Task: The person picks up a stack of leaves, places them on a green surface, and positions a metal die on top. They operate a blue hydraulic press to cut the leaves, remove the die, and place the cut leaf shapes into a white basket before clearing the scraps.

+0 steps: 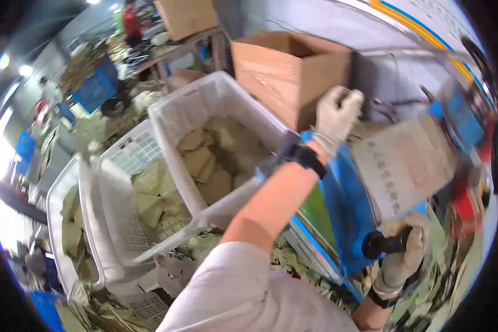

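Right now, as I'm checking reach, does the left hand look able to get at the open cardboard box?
Probably yes: the left hand appears right by the lower part of the cardboard box, with nothing visible between them, though this single view leaves the depth unsure.

Your left glove (pixel 337 116) is off-white and your right glove (pixel 409 257) cream, each above a black wristband (pixel 306 159). The handle (pixel 375 245) under your right glove is black. Before you, a bright blue frame (pixel 346 216) carries a greyish-beige panel (pixel 393 157) with dark printed characters and a faint reddish patch; the cardboard box (pixel 268 72) is brown, the slotted crate (pixel 122 146) white, its leaf-like pieces (pixel 152 191) pale olive.
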`<act>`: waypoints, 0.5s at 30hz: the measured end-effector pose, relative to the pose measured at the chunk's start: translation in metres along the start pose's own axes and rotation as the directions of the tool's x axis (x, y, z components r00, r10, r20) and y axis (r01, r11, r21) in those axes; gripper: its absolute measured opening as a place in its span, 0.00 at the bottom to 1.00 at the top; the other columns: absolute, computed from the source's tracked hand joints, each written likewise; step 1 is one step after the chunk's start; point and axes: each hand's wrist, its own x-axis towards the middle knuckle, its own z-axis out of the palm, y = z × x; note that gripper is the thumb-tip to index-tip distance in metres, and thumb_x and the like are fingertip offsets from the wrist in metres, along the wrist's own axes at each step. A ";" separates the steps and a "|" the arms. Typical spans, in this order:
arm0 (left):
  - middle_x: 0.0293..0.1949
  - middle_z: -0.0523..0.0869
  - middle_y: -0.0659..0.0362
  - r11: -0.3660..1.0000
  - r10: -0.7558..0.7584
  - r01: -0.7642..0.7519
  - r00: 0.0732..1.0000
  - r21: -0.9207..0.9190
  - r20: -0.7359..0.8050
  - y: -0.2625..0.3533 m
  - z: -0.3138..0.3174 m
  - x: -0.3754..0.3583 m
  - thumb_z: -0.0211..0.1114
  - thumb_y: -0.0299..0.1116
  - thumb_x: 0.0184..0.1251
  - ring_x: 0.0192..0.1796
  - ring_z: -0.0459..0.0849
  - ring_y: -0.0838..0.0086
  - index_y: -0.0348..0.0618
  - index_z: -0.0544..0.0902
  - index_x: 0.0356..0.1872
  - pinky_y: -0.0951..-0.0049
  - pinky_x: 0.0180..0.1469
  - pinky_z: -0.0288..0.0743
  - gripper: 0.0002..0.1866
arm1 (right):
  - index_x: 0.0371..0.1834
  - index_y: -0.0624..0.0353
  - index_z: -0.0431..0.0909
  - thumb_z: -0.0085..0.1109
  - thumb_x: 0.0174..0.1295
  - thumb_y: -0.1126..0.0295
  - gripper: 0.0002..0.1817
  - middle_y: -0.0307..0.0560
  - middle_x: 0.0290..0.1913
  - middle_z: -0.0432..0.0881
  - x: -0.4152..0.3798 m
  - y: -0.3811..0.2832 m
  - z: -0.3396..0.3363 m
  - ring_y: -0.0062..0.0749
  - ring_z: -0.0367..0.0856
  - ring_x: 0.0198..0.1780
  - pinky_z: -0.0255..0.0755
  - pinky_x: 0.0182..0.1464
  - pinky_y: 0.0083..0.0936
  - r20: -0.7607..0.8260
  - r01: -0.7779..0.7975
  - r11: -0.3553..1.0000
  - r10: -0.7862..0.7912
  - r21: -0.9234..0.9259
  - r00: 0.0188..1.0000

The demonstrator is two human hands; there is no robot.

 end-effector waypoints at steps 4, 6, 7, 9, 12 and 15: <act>0.24 0.79 0.65 0.998 -0.015 0.016 1.000 -0.062 0.008 -0.018 -0.007 0.031 0.66 0.39 0.74 0.24 0.77 0.82 0.41 0.79 0.33 0.77 0.27 0.71 0.13 | 0.51 0.63 0.75 0.42 0.78 0.56 0.20 0.45 0.30 0.75 0.011 0.013 0.033 0.28 0.72 0.34 0.67 0.41 0.25 0.048 -0.082 0.993 0.078 0.083 0.996; 0.24 0.78 0.65 0.997 -0.032 0.032 0.999 -0.066 0.007 -0.032 -0.012 0.046 0.65 0.38 0.74 0.24 0.77 0.82 0.41 0.79 0.33 0.77 0.26 0.71 0.12 | 0.49 0.64 0.74 0.42 0.78 0.56 0.20 0.45 0.30 0.75 0.020 0.019 0.049 0.28 0.72 0.33 0.66 0.41 0.25 0.030 -0.061 0.995 0.059 0.074 0.998; 0.24 0.78 0.65 0.997 -0.025 0.026 1.000 -0.079 0.016 -0.034 -0.012 0.045 0.65 0.37 0.74 0.24 0.76 0.82 0.41 0.80 0.33 0.77 0.26 0.70 0.12 | 0.48 0.64 0.74 0.42 0.78 0.56 0.20 0.45 0.30 0.75 0.018 0.018 0.048 0.28 0.72 0.33 0.66 0.41 0.25 0.063 -0.045 0.999 0.044 0.022 0.997; 0.24 0.78 0.65 0.994 -0.032 0.035 0.999 -0.106 0.032 -0.040 -0.015 0.048 0.65 0.36 0.74 0.24 0.76 0.83 0.41 0.79 0.33 0.77 0.27 0.70 0.11 | 0.45 0.65 0.73 0.43 0.78 0.54 0.22 0.47 0.29 0.75 0.020 0.018 0.059 0.28 0.72 0.31 0.67 0.39 0.26 0.069 -0.051 0.999 0.051 0.005 0.996; 0.23 0.78 0.66 0.992 -0.037 0.042 0.998 -0.118 0.043 -0.046 -0.017 0.049 0.65 0.35 0.74 0.24 0.75 0.83 0.40 0.79 0.32 0.77 0.27 0.69 0.11 | 0.45 0.65 0.73 0.44 0.79 0.52 0.23 0.47 0.29 0.76 0.018 0.027 0.059 0.27 0.72 0.31 0.68 0.39 0.26 0.087 -0.063 0.998 0.060 0.029 0.994; 0.22 0.77 0.66 0.995 -0.058 0.061 0.997 -0.078 0.048 -0.047 -0.020 0.047 0.65 0.34 0.74 0.24 0.75 0.83 0.40 0.79 0.32 0.78 0.27 0.69 0.11 | 0.47 0.64 0.72 0.44 0.80 0.51 0.23 0.46 0.28 0.76 0.014 0.043 0.053 0.28 0.73 0.30 0.70 0.40 0.27 0.085 -0.088 0.991 0.079 0.104 0.993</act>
